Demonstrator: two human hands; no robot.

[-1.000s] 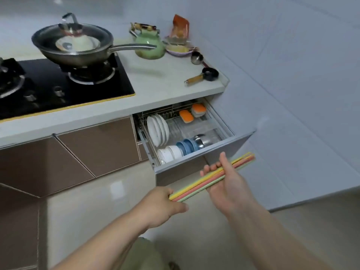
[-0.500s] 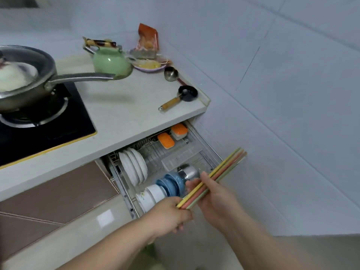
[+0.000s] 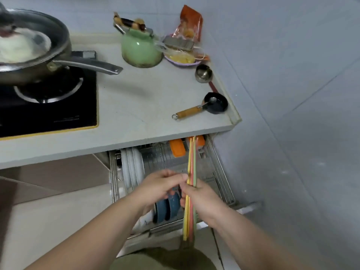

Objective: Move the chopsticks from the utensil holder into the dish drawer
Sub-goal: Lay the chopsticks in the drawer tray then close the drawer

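Note:
A bundle of yellow, pink and green chopsticks (image 3: pixel 191 160) points away from me over the open dish drawer (image 3: pixel 224 176). My right hand (image 3: pixel 202 197) grips the bundle near its middle. My left hand (image 3: pixel 161 188) touches the sticks from the left with its fingertips pinched at them. Both hands hover above the drawer's wire rack, over blue bowls (image 3: pixel 168 205). White plates (image 3: pixel 132 168) stand upright at the drawer's left. No utensil holder is in view.
Orange containers (image 3: pixel 177 150) sit at the drawer's back. On the counter (image 3: pixel 136 106) are a green kettle (image 3: pixel 140 49), a lidded pan (image 3: pixel 33 53) on the hob, a small black pan with wooden handle (image 3: pixel 204 107), a steel cup (image 3: pixel 203 73) and a snack bag. A tiled wall rises on the right.
The chopsticks swung from a diagonal slant to pointing straight into the drawer. Both hands moved forward over the rack, and my view came closer to the counter.

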